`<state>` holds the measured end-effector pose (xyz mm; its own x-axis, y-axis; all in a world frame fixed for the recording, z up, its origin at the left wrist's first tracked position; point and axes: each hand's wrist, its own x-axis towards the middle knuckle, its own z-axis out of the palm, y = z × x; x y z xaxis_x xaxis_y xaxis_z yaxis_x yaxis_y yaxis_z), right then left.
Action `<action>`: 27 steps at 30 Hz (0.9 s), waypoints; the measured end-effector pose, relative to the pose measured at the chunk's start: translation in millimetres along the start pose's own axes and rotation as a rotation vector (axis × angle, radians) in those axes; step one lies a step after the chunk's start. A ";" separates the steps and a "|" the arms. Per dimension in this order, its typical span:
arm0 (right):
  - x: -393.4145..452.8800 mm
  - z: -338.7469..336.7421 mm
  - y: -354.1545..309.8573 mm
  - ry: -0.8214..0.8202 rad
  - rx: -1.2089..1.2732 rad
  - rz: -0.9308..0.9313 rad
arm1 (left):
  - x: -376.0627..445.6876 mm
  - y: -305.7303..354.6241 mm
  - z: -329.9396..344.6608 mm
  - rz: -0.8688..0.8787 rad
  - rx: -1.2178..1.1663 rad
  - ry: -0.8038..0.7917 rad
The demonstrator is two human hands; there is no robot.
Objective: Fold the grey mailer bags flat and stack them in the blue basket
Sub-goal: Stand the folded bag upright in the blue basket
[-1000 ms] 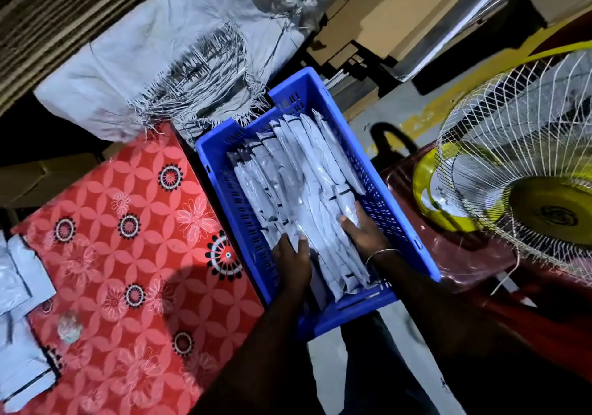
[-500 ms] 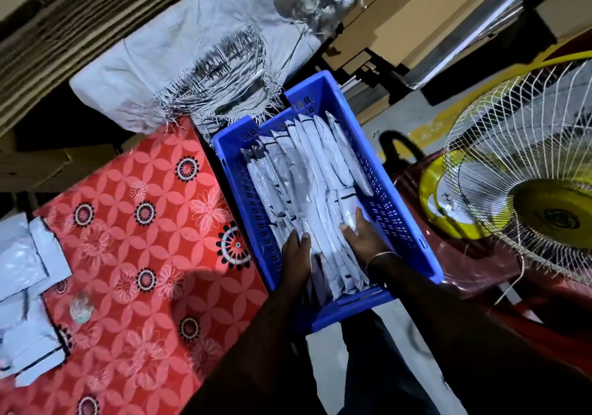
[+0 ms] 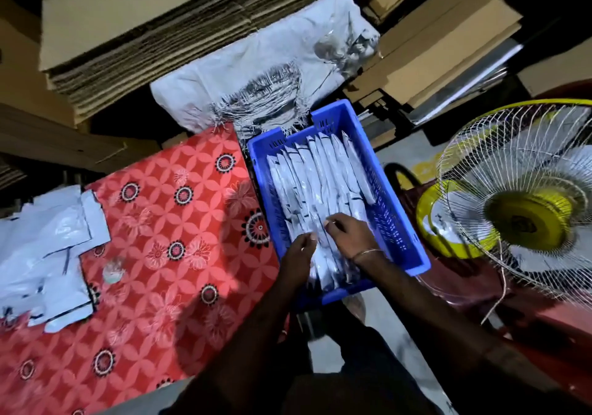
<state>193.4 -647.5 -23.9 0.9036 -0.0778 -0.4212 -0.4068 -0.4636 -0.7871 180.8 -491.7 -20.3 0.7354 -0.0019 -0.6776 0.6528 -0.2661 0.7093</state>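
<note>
The basket [image 3: 389, 197] is bright blue, and the folded mailer bags [image 3: 320, 184] packed in it are pale grey with thin dark edge lines. The tablecloth [image 3: 153, 254] is red, patterned with lighter pink petal shapes and black-and-white ringed flowers. The loose mailer bags [image 3: 41, 248] lying on it are pale grey. The fan [image 3: 525, 219] has a white wire guard and a yellow hub. The cardboard sheets [image 3: 160, 30] are brown. The woven sack [image 3: 256, 72] is whitish grey.

A single head-worn wide-angle view looks steeply down and forward from close above, the basket [image 3: 397, 222] at frame centre, the red cloth [image 3: 153, 286] lower left, a fan [image 3: 525, 219] at right, cardboard [image 3: 160, 37] along the top.
</note>
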 end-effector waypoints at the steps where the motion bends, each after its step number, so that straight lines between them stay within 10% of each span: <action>1: -5.6 4.2 -8.6 -0.004 0.013 -0.025 | -6.5 1.5 -7.2 0.015 -0.030 0.003; 27: -120.4 290.1 -220.4 -0.303 -0.218 -0.485 | -145.3 -149.9 -356.8 0.060 -0.545 0.484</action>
<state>135.4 -279.9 69.6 0.8874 0.4273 -0.1729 0.1070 -0.5559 -0.8243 40.9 -107.6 41.3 0.6885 0.4581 -0.5623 0.5141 0.2387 0.8238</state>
